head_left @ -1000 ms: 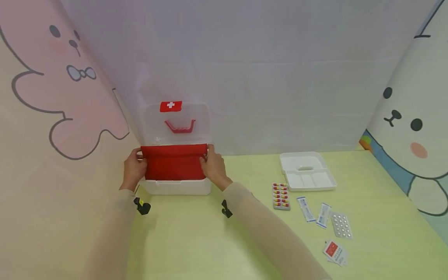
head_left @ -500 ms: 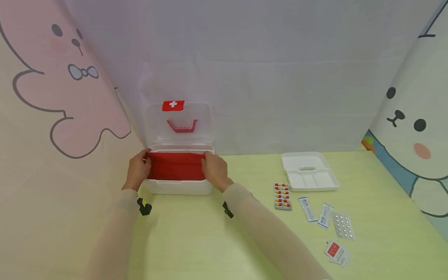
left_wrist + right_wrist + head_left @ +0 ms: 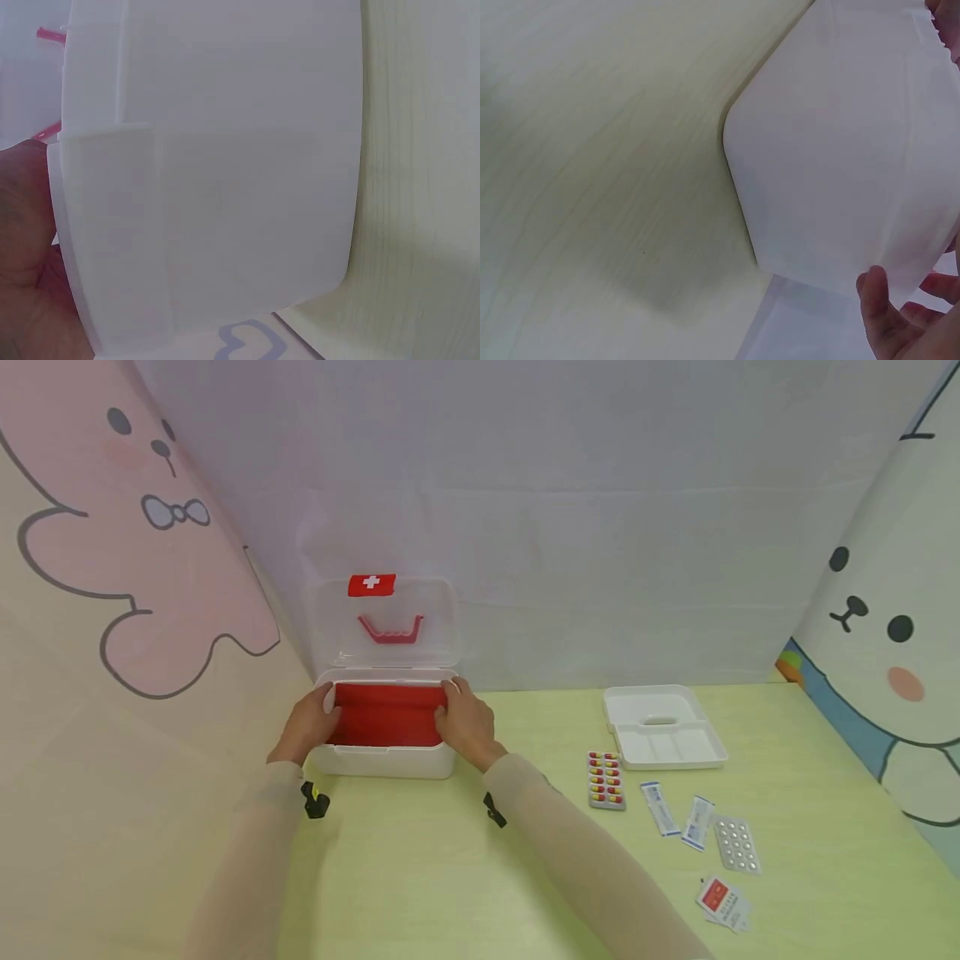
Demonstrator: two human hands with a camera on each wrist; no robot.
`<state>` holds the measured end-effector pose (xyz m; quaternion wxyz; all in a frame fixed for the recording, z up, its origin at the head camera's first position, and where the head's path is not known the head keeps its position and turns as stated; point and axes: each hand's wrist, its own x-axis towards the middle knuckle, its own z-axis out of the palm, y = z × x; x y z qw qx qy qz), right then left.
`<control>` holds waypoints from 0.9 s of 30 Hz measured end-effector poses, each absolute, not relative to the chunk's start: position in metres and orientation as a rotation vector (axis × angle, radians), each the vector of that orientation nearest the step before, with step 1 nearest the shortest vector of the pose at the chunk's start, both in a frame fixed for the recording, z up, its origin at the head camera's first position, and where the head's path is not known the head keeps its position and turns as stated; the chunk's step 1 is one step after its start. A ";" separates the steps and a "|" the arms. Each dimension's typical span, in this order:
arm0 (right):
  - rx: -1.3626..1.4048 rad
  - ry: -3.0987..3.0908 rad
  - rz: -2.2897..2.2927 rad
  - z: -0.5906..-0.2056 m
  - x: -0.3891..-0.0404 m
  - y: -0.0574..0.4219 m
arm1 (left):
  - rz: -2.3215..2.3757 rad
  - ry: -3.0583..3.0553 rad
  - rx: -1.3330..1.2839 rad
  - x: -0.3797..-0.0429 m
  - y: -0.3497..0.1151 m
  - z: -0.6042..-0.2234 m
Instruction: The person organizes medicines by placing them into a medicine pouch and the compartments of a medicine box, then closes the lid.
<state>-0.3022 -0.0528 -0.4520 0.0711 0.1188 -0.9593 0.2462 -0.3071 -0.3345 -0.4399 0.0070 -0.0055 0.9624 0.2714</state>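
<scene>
A red cloth pouch [image 3: 388, 714] sits inside the white first-aid box [image 3: 382, 762], its lower part hidden behind the box's front wall. My left hand [image 3: 307, 727] holds the pouch's left end, with the wrist over the box's left side. At the other end my right hand [image 3: 467, 722] grips the pouch, thumb toward me. In the left wrist view the left hand [image 3: 30, 255] shows at the box rim, the pouch hidden by the wall. Fingers [image 3: 877, 300] of the right hand show beside the box's outer wall in the right wrist view.
The clear lid [image 3: 438, 635] stands raised behind the box, with a red handle [image 3: 392, 635]. To the right lie a white divided tray [image 3: 675, 747], a capsule blister pack [image 3: 606, 781], two sachets [image 3: 660, 808], a silver blister pack [image 3: 737, 845] and small packets [image 3: 723, 903].
The red pouch has gone down into the box, uncovering the box's back rim. My left hand has moved rightward and inward, and the right hand has lowered slightly with the pouch.
</scene>
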 end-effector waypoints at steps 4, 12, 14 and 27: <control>0.351 -2.879 0.791 -0.453 -0.301 -0.051 | 0.847 2.988 -0.050 -0.304 -0.334 -0.440; 0.406 -2.825 0.878 -0.451 -0.306 -0.045 | 0.811 3.125 0.006 -0.303 -0.331 -0.447; 0.419 -2.822 0.899 -0.452 -0.307 -0.043 | 0.813 3.182 0.019 -0.304 -0.329 -0.450; 0.588 -2.708 0.809 -0.403 -0.287 0.015 | 1.107 3.503 0.603 -0.265 -0.266 -0.389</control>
